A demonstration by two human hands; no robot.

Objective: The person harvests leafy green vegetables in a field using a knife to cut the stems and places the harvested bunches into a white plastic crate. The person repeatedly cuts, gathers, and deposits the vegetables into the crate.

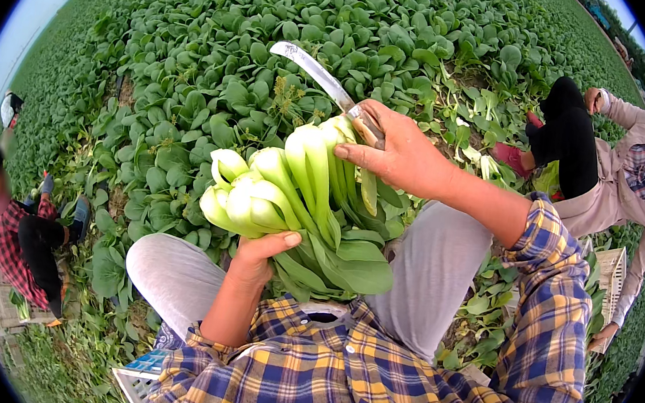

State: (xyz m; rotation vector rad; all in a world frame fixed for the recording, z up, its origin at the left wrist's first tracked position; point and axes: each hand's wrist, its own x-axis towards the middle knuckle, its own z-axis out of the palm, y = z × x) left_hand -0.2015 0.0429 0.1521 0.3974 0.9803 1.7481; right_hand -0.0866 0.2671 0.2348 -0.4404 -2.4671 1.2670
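Several heads of bok choy (306, 191) form a bunch in front of my chest, their pale stem bases up and to the left. Around the lower side of the bunch my left hand (261, 254) is closed, its thumb across the stems. My right hand (400, 151) grips the handle of a curved harvesting knife (320, 76) and has its thumb against the stems at the bunch's upper right. The blade points up and left, away from the bunch, over growing leaves. Dark green leaves (345, 265) hang down between my knees.
Dense rows of bok choy plants (213, 68) grow ahead. Cut leaves (470, 122) litter the ground ahead to the right. One person (612, 153) sits at right beside a plastic crate (609, 276); another (22, 236) sits at left. A white crate (136, 384) stands by my left side.
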